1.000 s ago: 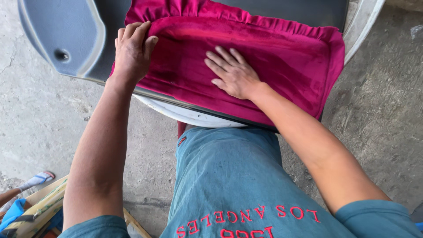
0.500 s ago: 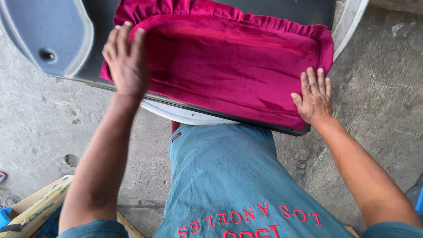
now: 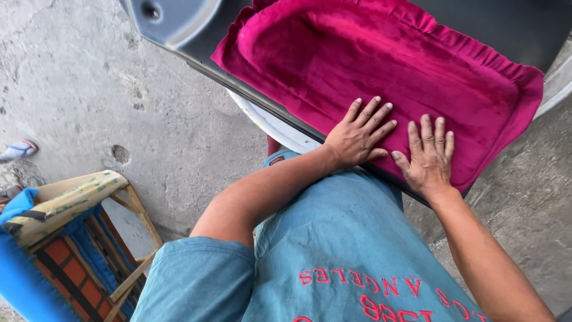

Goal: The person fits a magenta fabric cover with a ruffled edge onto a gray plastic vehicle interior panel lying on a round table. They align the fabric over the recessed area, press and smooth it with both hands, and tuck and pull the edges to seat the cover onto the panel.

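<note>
Head view looked down, left hand (image 3: 356, 136) and right hand (image 3: 428, 157) lay side by side, fingers spread flat, gripping nothing, pressed on magenta ruffled cloth (image 3: 381, 59) stretching beyond fingertips over dark board (image 3: 512, 24), concrete floor (image 3: 77, 77) further left

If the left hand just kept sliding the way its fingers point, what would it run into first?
The left hand lies flat on the magenta fabric, fingers aimed up and right. It would likely cross more smooth fabric, then meet the ruffled edge at the far side; depth is hard to judge.
</note>
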`<state>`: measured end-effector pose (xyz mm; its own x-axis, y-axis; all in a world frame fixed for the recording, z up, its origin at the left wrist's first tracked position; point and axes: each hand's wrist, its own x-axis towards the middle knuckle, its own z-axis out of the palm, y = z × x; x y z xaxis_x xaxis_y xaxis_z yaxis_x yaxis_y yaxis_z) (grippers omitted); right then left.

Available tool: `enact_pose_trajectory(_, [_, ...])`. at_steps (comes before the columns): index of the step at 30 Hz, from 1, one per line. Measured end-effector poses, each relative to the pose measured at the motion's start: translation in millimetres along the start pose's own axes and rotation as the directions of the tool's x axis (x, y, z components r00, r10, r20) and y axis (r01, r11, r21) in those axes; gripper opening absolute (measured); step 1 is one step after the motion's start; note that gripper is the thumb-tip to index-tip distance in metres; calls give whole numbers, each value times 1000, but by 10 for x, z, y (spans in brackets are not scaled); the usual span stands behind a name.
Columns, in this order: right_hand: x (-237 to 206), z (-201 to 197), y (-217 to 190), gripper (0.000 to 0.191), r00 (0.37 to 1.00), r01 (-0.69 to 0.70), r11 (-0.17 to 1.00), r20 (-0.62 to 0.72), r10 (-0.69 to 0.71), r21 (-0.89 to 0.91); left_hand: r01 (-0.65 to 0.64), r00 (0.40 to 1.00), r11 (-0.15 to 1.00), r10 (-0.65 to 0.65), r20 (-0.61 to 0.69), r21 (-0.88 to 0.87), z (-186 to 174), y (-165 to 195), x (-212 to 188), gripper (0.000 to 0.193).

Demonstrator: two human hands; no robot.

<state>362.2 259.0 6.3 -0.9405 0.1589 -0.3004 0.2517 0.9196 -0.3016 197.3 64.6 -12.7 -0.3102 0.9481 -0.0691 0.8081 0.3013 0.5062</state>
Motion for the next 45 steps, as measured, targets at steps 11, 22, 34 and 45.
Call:
enact_pose_trajectory(11, [90,4,44,70,996,72,997,49,-71,-17,200,979,978,-201,29,52,-357,-658,-499,86])
enact_pose_trajectory(22, [101,5,86,70,996,91,996,15,-90,-26,410,911,903,-412,-11,132,-814,-1261,-1113,93])
enact_pose_trajectory(34, [113,16,126,68,994,103,993,-15,-104,-49,252,966,967,-251,54,-18,-419,-369,-673,88])
enact_pose_trajectory(45, [145,40,128,66,993,105,990,-39,-109,-90,413,864,910,-382,-330,28,-985,-1518,-666,76])
